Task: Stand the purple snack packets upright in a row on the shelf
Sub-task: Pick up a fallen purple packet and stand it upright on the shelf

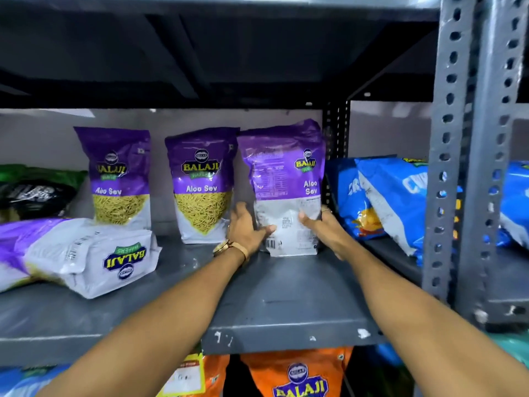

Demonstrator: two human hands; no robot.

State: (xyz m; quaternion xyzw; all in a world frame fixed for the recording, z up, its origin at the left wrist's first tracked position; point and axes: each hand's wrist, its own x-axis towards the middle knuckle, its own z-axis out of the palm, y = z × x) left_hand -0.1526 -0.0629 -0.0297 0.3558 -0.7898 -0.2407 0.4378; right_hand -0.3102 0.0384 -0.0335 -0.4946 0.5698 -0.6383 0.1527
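Note:
Three purple Aloo Sev packets stand upright at the back of the grey metal shelf (286, 293): a left packet (118, 176), a middle packet (201, 181) and a right packet (283, 179) with its back side turned to me. My left hand (246, 227) grips the right packet's lower left edge, and my right hand (323, 227) grips its lower right edge. A further purple packet (83, 256) lies flat at the front left of the shelf, its logo upside down.
A green and black packet (34, 190) leans at the far left. Blue snack bags (383, 196) lie on the neighbouring shelf to the right, behind a perforated grey upright post (446, 156). Orange packets (297, 373) fill the shelf below.

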